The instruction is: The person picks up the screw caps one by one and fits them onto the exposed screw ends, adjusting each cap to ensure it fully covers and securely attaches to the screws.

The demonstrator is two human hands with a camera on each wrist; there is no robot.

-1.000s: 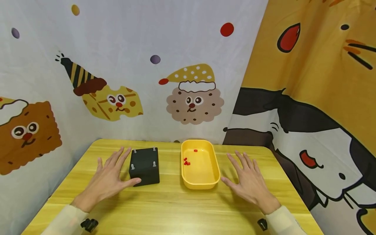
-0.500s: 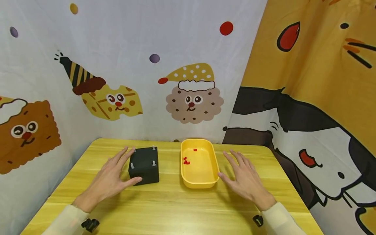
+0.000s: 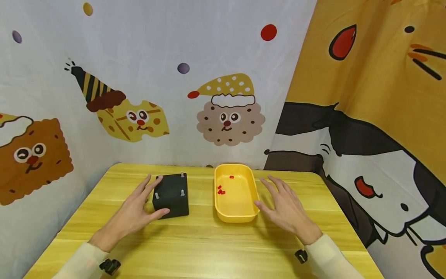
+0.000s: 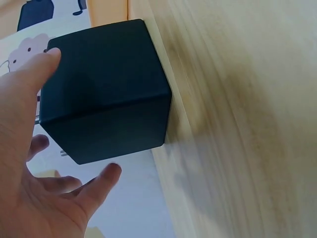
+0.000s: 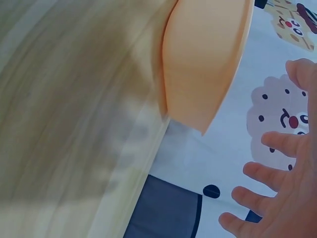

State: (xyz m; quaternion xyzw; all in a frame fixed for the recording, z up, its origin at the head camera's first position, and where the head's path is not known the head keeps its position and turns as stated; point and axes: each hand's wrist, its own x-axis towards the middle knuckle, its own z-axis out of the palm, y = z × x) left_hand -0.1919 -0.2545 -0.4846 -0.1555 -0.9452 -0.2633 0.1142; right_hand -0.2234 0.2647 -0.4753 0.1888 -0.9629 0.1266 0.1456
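matt black covers the block (image 3: 176, 207), standing left of centre on the table (image 3: 209, 248). nearly a cube, it shows no clear long axis; its pegged face points up, its sides are flat and smooth, its edges slightly rounded. three slim grey pegs (image 3: 182, 192) are in sight, upright near the corners. the left hand (image 3: 130, 213) spreads about the block's left side, thumb before the front face, fingers apart by the far left corner; the grip is loose, and whether skin meets block i cannot tell. to the right, well apart from the block, a yellow tray (image 3: 237, 219) lies hollow side up, its long axis running away from the person, its corners rounded. four small red pieces (image 3: 223, 192) rest on its floor, one nearer the far end. the right hand (image 3: 287, 211) is at the tray's right wall, thumb and fingers apart; contact is unclear. both wrists leave pale sleeves (image 3: 329, 255). the table has streaky yellow wood grain; behind it hangs a faintly creased cloth (image 3: 146, 42) printed with cartoon figures.
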